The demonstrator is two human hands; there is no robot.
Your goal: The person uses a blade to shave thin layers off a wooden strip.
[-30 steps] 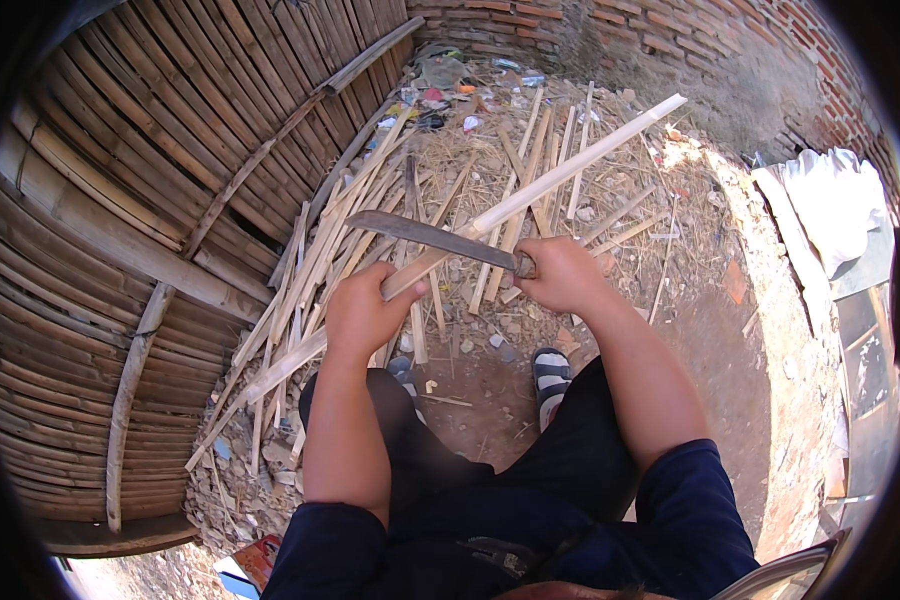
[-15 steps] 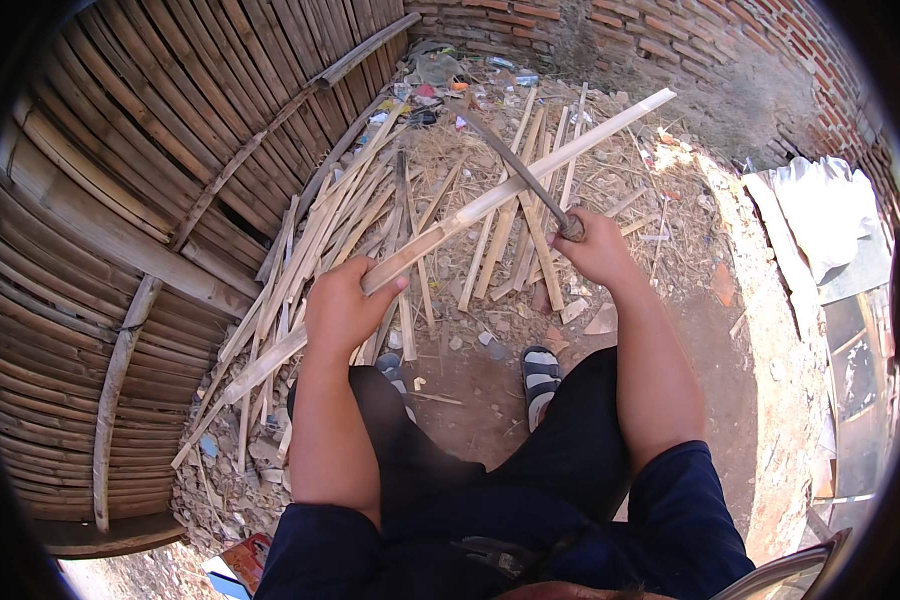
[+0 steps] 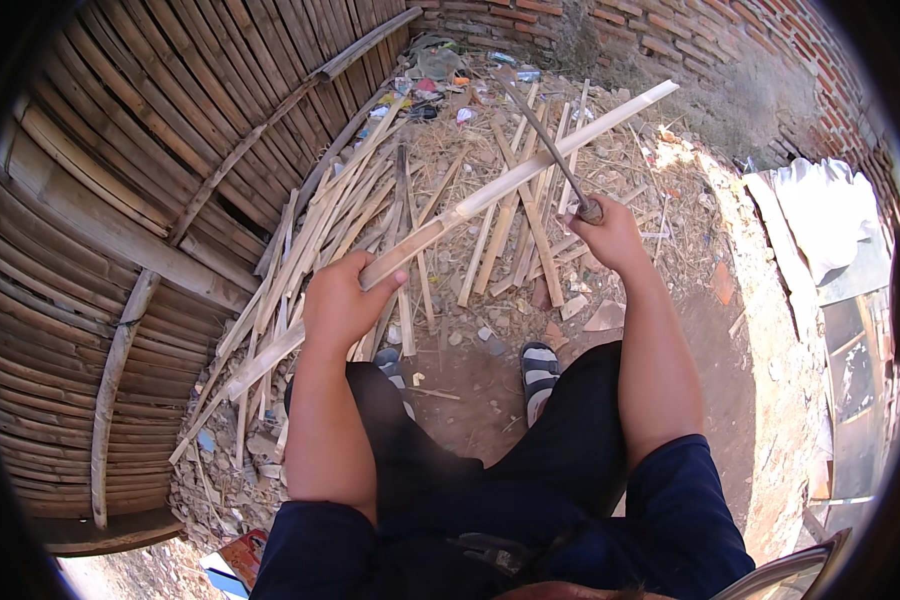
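While the left grip [image 3: 336, 303] is closed round the strip [image 3: 510, 182], the right grip [image 3: 610, 237] clasps the knife [image 3: 544, 137], which slants across the strip above scattered slats [image 3: 342, 222].

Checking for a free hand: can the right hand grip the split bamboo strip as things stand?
Probably not: the right hand is closed on the handle of the machete, leaving no free grasp, though the split bamboo strip, held in the left hand, looks near and unblocked.
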